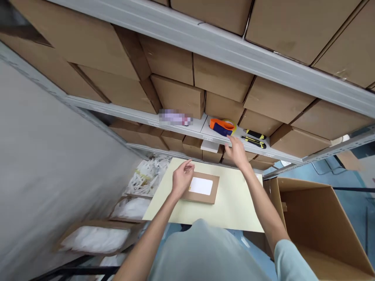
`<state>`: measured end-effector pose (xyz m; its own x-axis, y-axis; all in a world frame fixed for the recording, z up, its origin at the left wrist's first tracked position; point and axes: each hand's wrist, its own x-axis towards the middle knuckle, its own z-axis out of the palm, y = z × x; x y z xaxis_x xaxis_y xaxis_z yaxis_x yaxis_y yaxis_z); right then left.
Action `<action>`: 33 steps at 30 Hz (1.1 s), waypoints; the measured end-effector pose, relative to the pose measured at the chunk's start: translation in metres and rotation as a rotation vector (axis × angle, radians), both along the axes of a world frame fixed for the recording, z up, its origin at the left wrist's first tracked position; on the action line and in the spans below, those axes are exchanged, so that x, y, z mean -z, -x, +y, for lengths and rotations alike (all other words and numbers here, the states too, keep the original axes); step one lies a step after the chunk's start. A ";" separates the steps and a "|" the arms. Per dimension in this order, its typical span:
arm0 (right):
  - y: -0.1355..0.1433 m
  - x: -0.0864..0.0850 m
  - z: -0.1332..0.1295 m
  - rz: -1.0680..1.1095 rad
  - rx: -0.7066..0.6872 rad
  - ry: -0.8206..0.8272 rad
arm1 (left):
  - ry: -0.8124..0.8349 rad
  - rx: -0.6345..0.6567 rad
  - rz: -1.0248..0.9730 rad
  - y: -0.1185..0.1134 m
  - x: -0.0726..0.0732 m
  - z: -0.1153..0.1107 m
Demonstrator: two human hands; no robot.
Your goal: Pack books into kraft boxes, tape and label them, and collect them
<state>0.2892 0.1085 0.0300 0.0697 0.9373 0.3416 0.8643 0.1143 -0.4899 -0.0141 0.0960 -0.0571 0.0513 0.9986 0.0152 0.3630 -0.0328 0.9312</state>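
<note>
A flat brown cardboard box [215,190] with a white label [200,186] lies on a pale yellow tabletop [234,203]. My left hand [182,178] is over the box's left edge, its fingers curled together in a pinch; anything between them is too small to make out. At the shelf's front edge, my right hand [236,152] reaches up with thumb and fingers apart. Its fingertips are just below an orange and dark blue tape dispenser [222,127]; I cannot tell whether they touch it. Two black and yellow utility knives [254,138] lie right of the dispenser.
Cardboard boxes [222,78] fill the grey metal shelves [134,113]. A large open carton [316,218] stands right of the table. White pieces [152,171] are heaped at the left, beside cartons holding white bags [96,238]. A wall [43,156] runs along the left.
</note>
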 end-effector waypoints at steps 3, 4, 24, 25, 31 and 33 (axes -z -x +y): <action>-0.012 -0.019 0.071 -0.087 -0.048 0.016 | -0.119 0.015 -0.038 -0.045 -0.050 0.002; -0.014 -0.016 0.089 -0.107 -0.040 0.063 | -0.148 0.012 -0.046 -0.056 -0.060 -0.003; 0.019 0.046 -0.114 0.751 -0.293 0.157 | -0.149 -0.193 -0.109 -0.067 -0.049 -0.238; 0.033 0.056 -0.156 0.891 -0.327 0.206 | -0.165 -0.201 -0.103 -0.067 -0.046 -0.254; 0.101 0.080 -0.341 1.440 -0.266 0.480 | -0.225 -0.292 -0.064 -0.072 -0.023 -0.364; 0.107 0.075 -0.377 1.480 -0.246 0.480 | -0.222 -0.344 -0.061 -0.073 -0.019 -0.399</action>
